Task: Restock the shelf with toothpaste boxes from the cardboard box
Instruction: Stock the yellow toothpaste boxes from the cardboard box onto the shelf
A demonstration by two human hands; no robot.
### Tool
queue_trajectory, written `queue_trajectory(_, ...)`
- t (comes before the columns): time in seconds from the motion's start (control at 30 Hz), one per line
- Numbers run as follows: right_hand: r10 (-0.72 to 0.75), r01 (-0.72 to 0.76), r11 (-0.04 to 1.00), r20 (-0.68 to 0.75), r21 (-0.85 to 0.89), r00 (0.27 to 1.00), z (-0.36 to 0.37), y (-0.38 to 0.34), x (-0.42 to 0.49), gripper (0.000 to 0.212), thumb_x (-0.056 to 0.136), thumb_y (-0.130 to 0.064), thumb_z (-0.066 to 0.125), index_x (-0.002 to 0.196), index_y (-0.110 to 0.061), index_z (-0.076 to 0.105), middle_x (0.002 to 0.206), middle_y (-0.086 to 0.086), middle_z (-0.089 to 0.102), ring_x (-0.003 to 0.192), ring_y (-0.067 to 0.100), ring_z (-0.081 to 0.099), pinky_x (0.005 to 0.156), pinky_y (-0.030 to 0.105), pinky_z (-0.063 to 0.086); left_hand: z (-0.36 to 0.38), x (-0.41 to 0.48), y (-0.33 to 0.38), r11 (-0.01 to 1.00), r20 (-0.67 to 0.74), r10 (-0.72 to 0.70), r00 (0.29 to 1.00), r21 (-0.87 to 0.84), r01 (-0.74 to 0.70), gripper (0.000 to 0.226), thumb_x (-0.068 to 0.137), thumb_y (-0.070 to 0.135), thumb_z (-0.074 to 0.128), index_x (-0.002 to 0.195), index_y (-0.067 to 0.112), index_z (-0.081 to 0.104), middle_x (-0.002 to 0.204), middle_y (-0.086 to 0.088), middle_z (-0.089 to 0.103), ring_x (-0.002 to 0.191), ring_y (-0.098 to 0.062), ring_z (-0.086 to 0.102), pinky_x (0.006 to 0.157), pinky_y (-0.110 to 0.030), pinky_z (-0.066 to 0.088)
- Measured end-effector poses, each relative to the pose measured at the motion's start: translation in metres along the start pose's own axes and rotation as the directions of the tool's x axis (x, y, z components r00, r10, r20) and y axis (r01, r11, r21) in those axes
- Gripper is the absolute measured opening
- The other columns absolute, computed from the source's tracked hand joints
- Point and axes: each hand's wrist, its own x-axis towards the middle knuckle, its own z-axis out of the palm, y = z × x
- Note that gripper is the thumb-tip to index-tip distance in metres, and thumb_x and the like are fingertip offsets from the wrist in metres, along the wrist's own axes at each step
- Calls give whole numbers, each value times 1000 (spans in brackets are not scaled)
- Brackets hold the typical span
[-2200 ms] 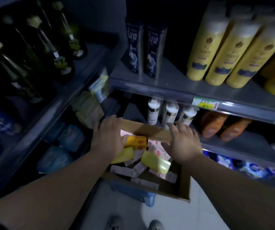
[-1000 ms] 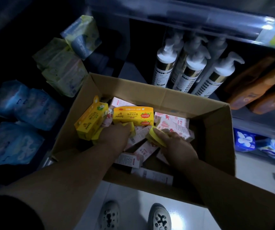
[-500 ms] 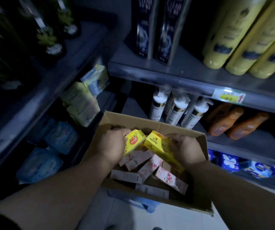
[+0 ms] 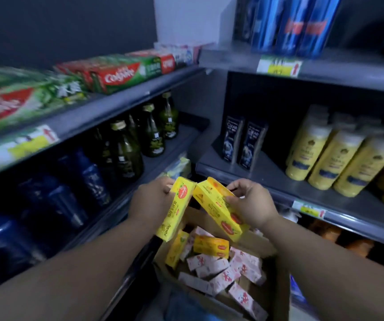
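My left hand (image 4: 150, 202) grips a yellow toothpaste box (image 4: 174, 212) by its upper end, held almost upright. My right hand (image 4: 252, 205) holds a second yellow toothpaste box (image 4: 218, 213), tilted down to the right. Both boxes hang above the open cardboard box (image 4: 279, 283) below my arms. Inside it lie two more yellow boxes (image 4: 210, 246) and several pink-and-white boxes (image 4: 216, 272). The top left shelf (image 4: 107, 107) carries green and red toothpaste cartons (image 4: 117, 74) lying in a row.
Dark green bottles (image 4: 149, 133) and blue bottles (image 4: 82, 181) fill the left shelf below the toothpaste. On the right shelves stand dark shampoo bottles (image 4: 244, 142), yellow bottles (image 4: 339, 158) and tall blue cans (image 4: 290, 22). Yellow price tags (image 4: 279, 66) mark the shelf edges.
Both hands have lifted a yellow box each up out of the cardboard box. My view has swung upward, bringing the top toothpaste shelf into sight.
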Motion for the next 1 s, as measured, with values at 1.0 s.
queue_trajectory(1.0, -670, 554, 741, 355, 380, 653, 100, -362, -344, 10, 84, -14, 72, 89, -14, 63, 69, 2, 63, 60, 12, 56, 56, 25, 45, -419, -434, -62, 952, -728, -216, 651, -11, 304, 26, 85, 21, 68, 108, 34, 63, 83, 9, 63, 64, -1, 52, 55, -12, 35)
